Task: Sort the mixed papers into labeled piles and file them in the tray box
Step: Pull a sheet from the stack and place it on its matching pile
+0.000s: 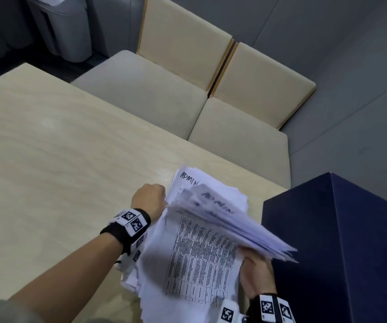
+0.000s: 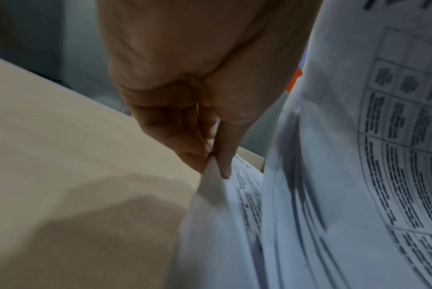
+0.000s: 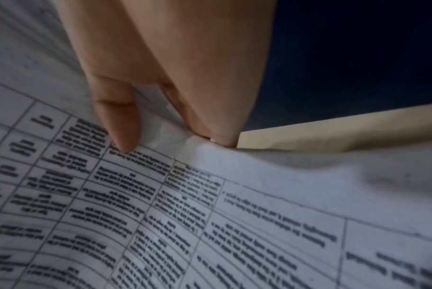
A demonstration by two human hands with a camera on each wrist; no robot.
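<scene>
A thick stack of white papers (image 1: pixel 195 248) lies near the table's right front corner, with printed tables and "ADMIN" handwritten on the top edges. Its upper sheets (image 1: pixel 229 220) are lifted and fanned, blurred. My left hand (image 1: pixel 150 199) pinches a paper edge (image 2: pixel 212 181) at the stack's far left side between thumb and fingers. My right hand (image 1: pixel 257 273) grips the stack's right edge, thumb (image 3: pixel 118 121) on the printed sheet (image 3: pixel 160 205) and fingers underneath. The dark blue tray box (image 1: pixel 341 248) stands right beside the stack.
The light wooden table (image 1: pixel 59 159) stretches left and far. Two beige cushioned seats (image 1: pixel 164 94) with backrests stand behind the table. A grey bin (image 1: pixel 62 24) stands at the far left on the dark floor.
</scene>
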